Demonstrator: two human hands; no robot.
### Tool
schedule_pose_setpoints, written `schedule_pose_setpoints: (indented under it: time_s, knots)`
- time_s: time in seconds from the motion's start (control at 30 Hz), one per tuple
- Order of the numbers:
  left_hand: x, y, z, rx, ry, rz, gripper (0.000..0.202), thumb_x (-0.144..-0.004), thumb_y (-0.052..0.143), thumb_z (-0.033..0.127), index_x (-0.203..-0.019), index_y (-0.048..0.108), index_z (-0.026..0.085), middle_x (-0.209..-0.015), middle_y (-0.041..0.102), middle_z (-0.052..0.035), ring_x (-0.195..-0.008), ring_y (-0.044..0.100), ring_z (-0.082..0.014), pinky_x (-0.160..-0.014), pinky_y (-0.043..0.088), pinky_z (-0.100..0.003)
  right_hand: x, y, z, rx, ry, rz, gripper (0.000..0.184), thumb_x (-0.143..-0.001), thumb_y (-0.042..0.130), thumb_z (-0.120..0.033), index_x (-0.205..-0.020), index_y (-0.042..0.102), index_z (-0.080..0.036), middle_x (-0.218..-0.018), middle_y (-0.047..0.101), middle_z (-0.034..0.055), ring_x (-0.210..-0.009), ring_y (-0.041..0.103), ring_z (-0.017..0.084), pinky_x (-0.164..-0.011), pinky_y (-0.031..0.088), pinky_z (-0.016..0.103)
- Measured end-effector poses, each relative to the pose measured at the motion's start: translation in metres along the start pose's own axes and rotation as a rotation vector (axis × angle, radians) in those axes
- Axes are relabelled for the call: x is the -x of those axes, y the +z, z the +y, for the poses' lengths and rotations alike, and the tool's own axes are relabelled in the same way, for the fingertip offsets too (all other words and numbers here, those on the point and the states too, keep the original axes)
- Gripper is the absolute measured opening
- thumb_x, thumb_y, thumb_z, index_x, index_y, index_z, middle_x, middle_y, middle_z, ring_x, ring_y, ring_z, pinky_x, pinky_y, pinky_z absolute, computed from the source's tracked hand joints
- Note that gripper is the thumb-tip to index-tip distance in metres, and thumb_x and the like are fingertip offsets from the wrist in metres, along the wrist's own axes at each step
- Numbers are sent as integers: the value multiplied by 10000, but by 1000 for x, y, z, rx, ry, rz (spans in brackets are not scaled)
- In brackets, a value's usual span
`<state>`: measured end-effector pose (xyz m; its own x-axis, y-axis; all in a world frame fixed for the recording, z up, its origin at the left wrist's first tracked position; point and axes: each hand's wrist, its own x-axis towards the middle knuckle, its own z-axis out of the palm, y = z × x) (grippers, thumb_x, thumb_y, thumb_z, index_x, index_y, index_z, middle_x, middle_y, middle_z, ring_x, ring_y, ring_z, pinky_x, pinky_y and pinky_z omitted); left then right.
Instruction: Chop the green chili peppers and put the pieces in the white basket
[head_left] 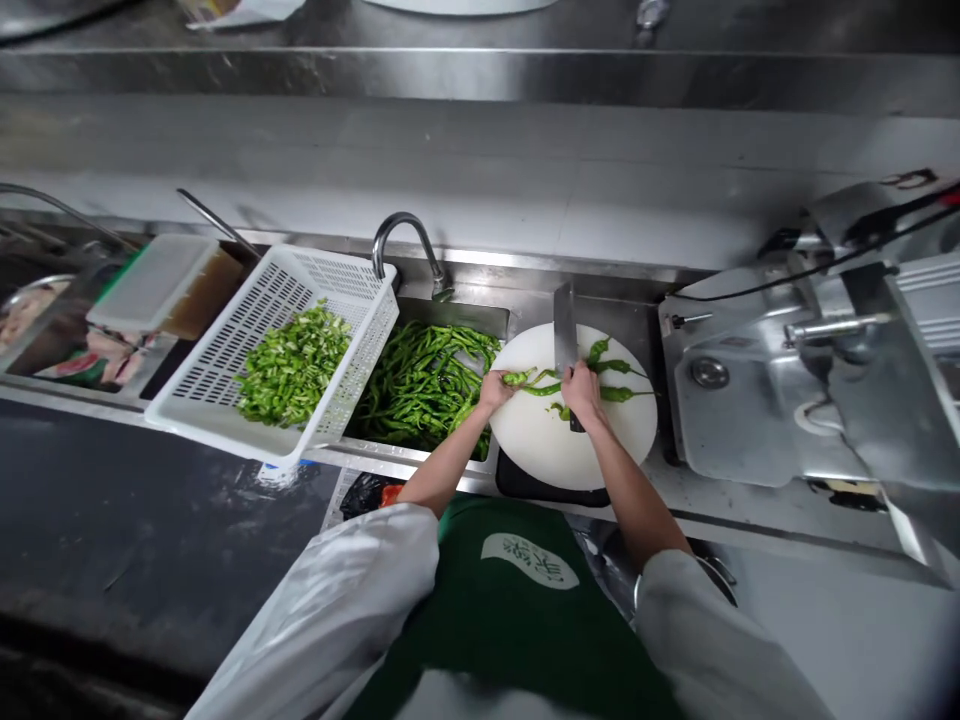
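Observation:
A round white cutting board [562, 450] lies on the counter in front of me. My right hand [583, 393] is closed on the handle of a cleaver [564, 325], whose broad blade points away from me over the board. My left hand [496, 391] is closed around green chili peppers [521, 379] at the board's left edge. More long green peppers [616, 366] lie on the board to the right of the cleaver. A small pepper piece [559, 410] rests near its handle.
Left of the board, a sink [491, 322] holds many whole green peppers [427, 385] under a curved faucet [405, 220]. Beyond it stands a white perforated basket [202, 370] with chopped peppers [296, 365]. A metal slicing machine [750, 390] occupies the right. A lidded container [161, 280] sits far left.

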<state>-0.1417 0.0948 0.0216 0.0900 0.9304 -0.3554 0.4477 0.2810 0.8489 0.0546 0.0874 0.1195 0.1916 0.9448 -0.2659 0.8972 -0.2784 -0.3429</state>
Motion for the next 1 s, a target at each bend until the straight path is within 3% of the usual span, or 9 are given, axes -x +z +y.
schedule_pose_setpoints:
  time_s: [0.1,0.27,0.43,0.63,0.77,0.87,0.93,1.0]
  knots:
    - [-5,-2,3,-44,-9,54,412,-823,760,321,-1169,780,98,-973,796,-91,-820,711,-199,-858,568,-335,-7,14,-9,56,4,-65,294,-1065,452,-228,-1238,649,-94,-1165,752,232,-1098,735,299,-898,497,312]
    - [-21,9,18,-171,-37,15,380,-773,855,326,-1109,822,152,-894,790,-60,-869,735,-222,-898,556,-331,-9,28,-15,117,-3,-102,326,-1057,453,-217,-1299,615,-71,-1160,744,253,-1102,737,313,-917,510,339]
    - [-31,21,31,-310,-91,-18,376,-752,879,216,-1120,819,168,-1048,793,-122,-1017,747,-292,-923,546,-352,-13,29,-9,117,24,-108,317,-1065,431,-244,-1264,637,-107,-1161,748,224,-1107,730,298,-921,511,338]
    - [-25,18,40,-396,-81,-27,301,-791,842,188,-1089,799,172,-1162,774,-144,-1098,722,-278,-963,521,-328,-19,30,2,107,32,-102,301,-1063,452,-267,-1233,646,-112,-1141,753,213,-1106,724,294,-917,501,327]
    - [-21,15,54,-372,-59,3,269,-717,874,144,-975,798,162,-1028,790,-112,-998,737,-269,-913,544,-325,-19,29,4,109,20,-99,297,-1066,453,-266,-1219,655,-112,-1139,754,215,-1098,726,286,-909,495,314]
    - [-6,-9,65,-317,-10,100,234,-773,821,132,-1003,786,122,-999,781,-107,-953,728,-233,-896,549,-301,-19,26,5,111,16,-96,296,-1061,465,-262,-1218,664,-109,-1143,758,214,-1093,727,282,-895,492,301]
    - [21,-40,61,-271,37,204,288,-838,760,149,-1125,756,128,-1107,766,-92,-997,709,-193,-932,535,-272,-20,25,5,116,6,-90,302,-1055,472,-253,-1222,671,-100,-1137,762,215,-1085,728,275,-883,490,289]
    - [63,-80,44,-218,56,353,321,-890,707,209,-1202,715,138,-1168,742,-85,-1024,693,-181,-954,531,-280,-22,24,5,121,-17,-82,318,-1049,474,-244,-1229,680,-82,-1134,764,222,-1077,729,272,-867,488,282]
